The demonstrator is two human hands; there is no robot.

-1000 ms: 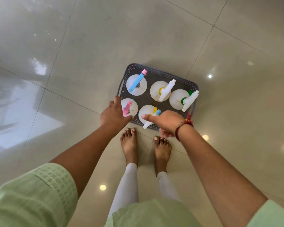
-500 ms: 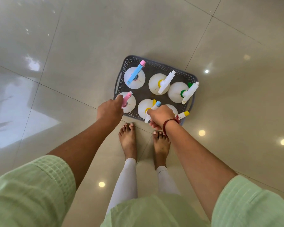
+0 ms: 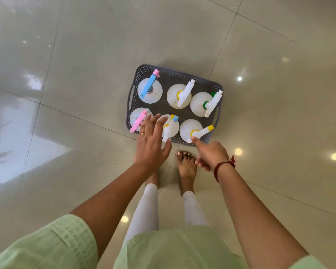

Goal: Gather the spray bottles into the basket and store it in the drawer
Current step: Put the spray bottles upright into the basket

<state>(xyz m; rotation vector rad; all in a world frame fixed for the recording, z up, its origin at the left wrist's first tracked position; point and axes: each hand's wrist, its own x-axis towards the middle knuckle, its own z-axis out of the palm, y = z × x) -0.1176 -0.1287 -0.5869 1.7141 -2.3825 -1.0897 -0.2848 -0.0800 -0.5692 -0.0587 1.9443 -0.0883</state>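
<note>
A grey perforated basket (image 3: 175, 71) stands on the tiled floor with several white spray bottles upright inside it. The back row has a blue-headed bottle (image 3: 149, 88), a yellow-collared one (image 3: 184, 92) and a green-collared one (image 3: 211, 102). In the front row are a pink-headed bottle (image 3: 138, 122), a blue-nozzled one (image 3: 170, 127) and a yellow-nozzled one (image 3: 201, 132). My left hand (image 3: 151, 140) hovers open, fingers spread over the two near-left bottles. My right hand (image 3: 209, 156) is curled, its thumb touching the rear end of the yellow-nozzled bottle's head. No drawer is in view.
My bare feet (image 3: 186, 166) stand just behind the basket's near edge. Glossy beige floor tiles (image 3: 85, 55) with light reflections surround the basket on all sides.
My left hand came off the basket's near-left corner, opened and shifted right. My right hand slid right from the middle front bottle to the near-right one, which now shows fully.
</note>
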